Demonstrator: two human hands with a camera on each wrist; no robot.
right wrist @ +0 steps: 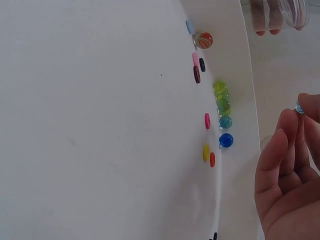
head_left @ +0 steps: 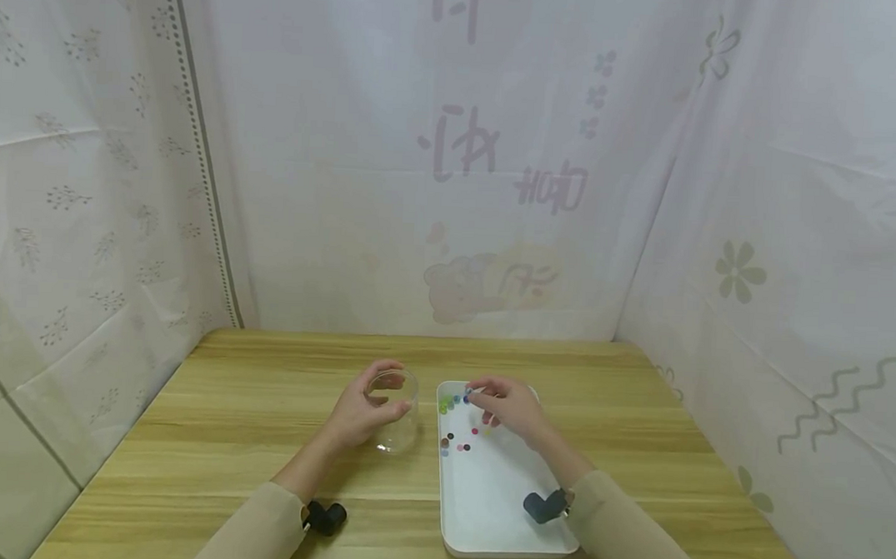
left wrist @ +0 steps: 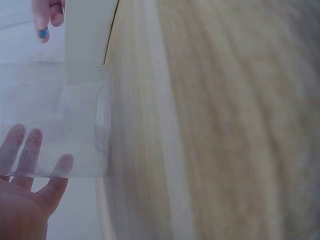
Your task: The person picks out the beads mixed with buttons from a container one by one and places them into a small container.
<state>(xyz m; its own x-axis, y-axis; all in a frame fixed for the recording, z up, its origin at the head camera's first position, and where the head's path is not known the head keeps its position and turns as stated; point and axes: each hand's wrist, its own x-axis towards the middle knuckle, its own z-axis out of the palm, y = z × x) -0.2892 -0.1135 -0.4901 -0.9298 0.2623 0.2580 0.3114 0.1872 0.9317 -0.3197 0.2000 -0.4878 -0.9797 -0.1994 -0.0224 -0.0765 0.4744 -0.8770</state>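
My left hand (head_left: 354,410) grips a clear, upright jar (head_left: 398,434) from its left side, fingers round the far wall and thumb across the near one. The left wrist view shows several fingers through the jar's wall. Over the far end of the white tray (head_left: 494,502), my right hand (head_left: 516,409) pinches a blue marble (right wrist: 299,107) between thumb and fingertips. Along one tray wall in the right wrist view lie a dark blue marble (right wrist: 226,140), a teal marble (right wrist: 225,122), several green marbles (right wrist: 222,97) and an orange-striped marble (right wrist: 203,40).
Loose flat buttons lie in the tray, among them a yellow button (right wrist: 206,152), a red button (right wrist: 212,159) and a pink button (right wrist: 207,120). The tray stands on a wooden table (head_left: 261,421). Patterned curtains (head_left: 332,183) hang behind and at both sides.
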